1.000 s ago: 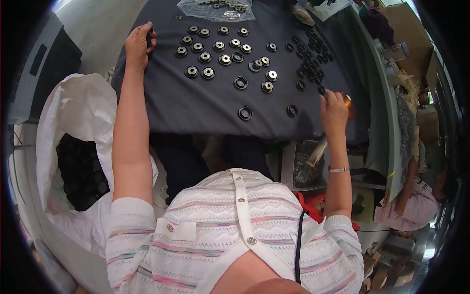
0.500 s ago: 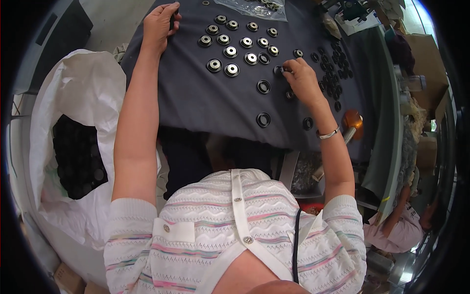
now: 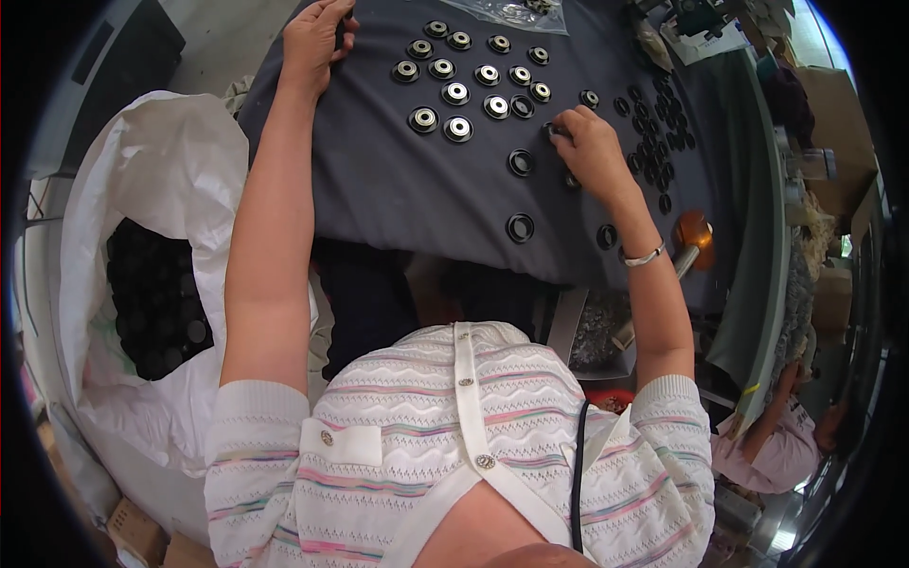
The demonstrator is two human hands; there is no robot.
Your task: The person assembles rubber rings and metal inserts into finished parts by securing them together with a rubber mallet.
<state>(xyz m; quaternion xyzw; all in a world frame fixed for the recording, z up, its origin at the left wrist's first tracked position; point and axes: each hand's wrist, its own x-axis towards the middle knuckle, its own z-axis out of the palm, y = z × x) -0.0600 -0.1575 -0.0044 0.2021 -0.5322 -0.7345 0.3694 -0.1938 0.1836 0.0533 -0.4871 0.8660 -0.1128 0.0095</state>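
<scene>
At the table's far left edge, my left hand (image 3: 317, 45) is closed, with a small black piece (image 3: 340, 36) partly showing between thumb and fingers; its kind is hidden. My right hand (image 3: 589, 150) pinches a black ring (image 3: 552, 130) just above or on the dark cloth; I cannot tell which. Left of it lie several black rings with silver bearing-like centres (image 3: 496, 107). A black ring without a silver centre (image 3: 522, 105) sits at the edge of that group. Nearer me are another black ring (image 3: 520, 163) and one more (image 3: 520, 228). My right hand partly covers a ring (image 3: 572, 179).
The dark grey cloth (image 3: 379, 189) covers the table. Many black rings (image 3: 653, 133) cluster at right, near a tool with an orange head (image 3: 694, 230). A clear bag (image 3: 516, 13) lies at the far edge. A white sack (image 3: 142, 123) of black pieces stands left. Another person (image 3: 776, 440) is at lower right.
The whole view has shifted slightly, so the table's things sit a little farther right. My right hand still pinches the black ring, and my left hand stays closed at the far left.
</scene>
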